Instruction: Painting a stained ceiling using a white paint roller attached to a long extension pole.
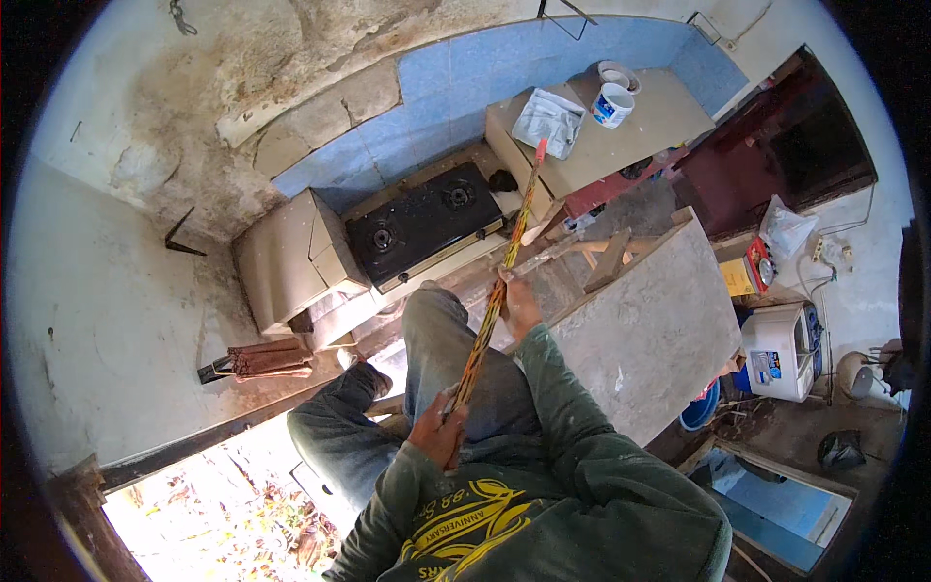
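Observation:
I hold a long, thin pole (478, 351) with a yellow, red and dark streaked pattern in both hands. It slants from my lap up to the right, ending in a red tip over the counter edge near a grey-white smeared tray (549, 122). My left hand (438, 430) is closed round its lower part, close to my body. Higher up, about midway along, my right hand (521, 303) grips it. What the tip carries, if anything, cannot be made out. Under the pole are my bent legs in grey trousers.
Ahead stands a black two-burner stove (424, 225) between tiled counters. White tubs (612, 105) sit on the right counter (659, 121). A large grey slab (640, 330) lies to my right, beside a white appliance (781, 351). At lower left a bright opening (218, 504) shows litter outside.

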Demonstrator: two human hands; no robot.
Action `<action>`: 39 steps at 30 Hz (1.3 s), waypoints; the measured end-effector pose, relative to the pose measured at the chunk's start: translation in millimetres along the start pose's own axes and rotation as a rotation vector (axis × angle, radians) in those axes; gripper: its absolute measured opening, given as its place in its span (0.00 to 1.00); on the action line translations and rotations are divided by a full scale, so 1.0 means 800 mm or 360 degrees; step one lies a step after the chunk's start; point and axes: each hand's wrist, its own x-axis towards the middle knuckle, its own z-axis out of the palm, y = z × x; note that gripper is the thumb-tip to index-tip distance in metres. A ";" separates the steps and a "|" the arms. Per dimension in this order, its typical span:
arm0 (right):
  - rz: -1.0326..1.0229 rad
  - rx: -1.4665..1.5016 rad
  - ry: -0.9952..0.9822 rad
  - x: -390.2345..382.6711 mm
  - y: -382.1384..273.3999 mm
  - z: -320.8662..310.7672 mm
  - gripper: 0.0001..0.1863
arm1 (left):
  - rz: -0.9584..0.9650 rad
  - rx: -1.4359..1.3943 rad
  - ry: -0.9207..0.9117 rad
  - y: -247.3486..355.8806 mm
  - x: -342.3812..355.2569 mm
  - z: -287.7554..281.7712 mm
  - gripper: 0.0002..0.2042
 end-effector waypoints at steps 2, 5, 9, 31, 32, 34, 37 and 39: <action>0.0006 -0.0032 -0.0080 -0.036 -0.002 0.016 0.14 | 0.0085 0.0169 0.0046 -0.018 -0.023 -0.014 0.23; 0.0105 -0.0100 -0.0149 -0.066 -0.009 0.024 0.15 | -0.0013 -0.0060 0.0041 -0.021 -0.057 -0.022 0.23; 0.0117 -0.0167 -0.0116 -0.057 -0.012 0.025 0.15 | 0.0040 -0.0219 -0.0020 -0.034 -0.041 -0.031 0.23; 0.0096 -0.0153 -0.0235 -0.039 0.008 0.009 0.17 | -0.0074 0.0212 0.0121 -0.037 -0.149 -0.060 0.21; 0.0107 -0.0166 -0.0235 -0.038 0.009 0.008 0.17 | -0.0161 0.0121 0.0125 -0.042 -0.156 -0.061 0.21; 0.0108 -0.0192 -0.0221 -0.038 0.011 0.008 0.17 | -0.0156 0.0129 0.0124 -0.046 -0.168 -0.063 0.21; 0.0114 -0.0213 -0.0197 -0.034 0.014 0.008 0.17 | 0.0009 0.0407 0.0152 -0.052 -0.186 -0.063 0.22; 0.0120 -0.0209 -0.0180 -0.032 0.017 0.004 0.17 | 0.0171 0.0675 0.0174 -0.056 -0.195 -0.066 0.22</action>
